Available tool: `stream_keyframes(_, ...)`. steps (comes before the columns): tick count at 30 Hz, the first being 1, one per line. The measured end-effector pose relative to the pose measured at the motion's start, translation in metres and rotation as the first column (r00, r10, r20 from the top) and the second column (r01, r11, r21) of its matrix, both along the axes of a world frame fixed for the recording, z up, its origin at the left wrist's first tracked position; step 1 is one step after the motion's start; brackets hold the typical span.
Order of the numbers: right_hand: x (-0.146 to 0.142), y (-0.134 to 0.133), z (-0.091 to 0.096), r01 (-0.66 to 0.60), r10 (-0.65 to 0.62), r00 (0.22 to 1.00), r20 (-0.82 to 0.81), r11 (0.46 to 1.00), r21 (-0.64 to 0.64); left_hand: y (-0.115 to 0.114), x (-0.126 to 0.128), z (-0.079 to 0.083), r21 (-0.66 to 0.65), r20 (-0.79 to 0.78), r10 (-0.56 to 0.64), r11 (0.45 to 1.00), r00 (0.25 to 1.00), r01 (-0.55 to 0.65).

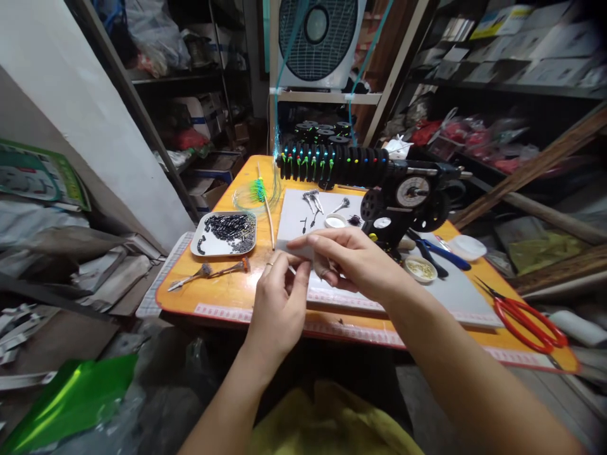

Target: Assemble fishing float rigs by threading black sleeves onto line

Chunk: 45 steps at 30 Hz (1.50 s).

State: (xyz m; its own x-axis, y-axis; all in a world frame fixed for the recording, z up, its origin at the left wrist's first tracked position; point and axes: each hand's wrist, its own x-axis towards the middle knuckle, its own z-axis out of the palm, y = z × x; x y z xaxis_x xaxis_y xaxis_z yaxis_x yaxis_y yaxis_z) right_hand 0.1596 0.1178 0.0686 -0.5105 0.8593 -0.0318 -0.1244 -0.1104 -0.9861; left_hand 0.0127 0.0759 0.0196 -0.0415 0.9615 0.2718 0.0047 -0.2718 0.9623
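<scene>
My left hand (pixel 283 297) is above the front of the white board, thumb and fingertips pinched together on something too small to make out. A ring is on one of its fingers. Close by on the right, my right hand (pixel 353 256) has its index finger stretched left above the left fingertips. Its other fingers curl in toward the thumb, and what they hold is too small to see. Behind the hands, the white board (pixel 290 218) bears a small round white dish (pixel 336 221) and several dark-tipped bundles with white stems (pixel 313 201).
A white tray (pixel 193 243) of small black and metal pieces stands left. A black machine (pixel 393 202) with a row of discs (pixel 332 163) and coloured beads stands behind. Red-handled scissors (pixel 531 325), blue-handled pliers (pixel 443 253) and a dish of gold-coloured pieces (pixel 420 270) lie right.
</scene>
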Motion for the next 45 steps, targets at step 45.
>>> stream_keyframes(45,-0.005,0.012,-0.01,-0.036,-0.032,0.97,-0.242,0.962,-0.271,-0.057,0.009,-0.025,-0.444,0.72,0.063,0.807,0.691,0.389)
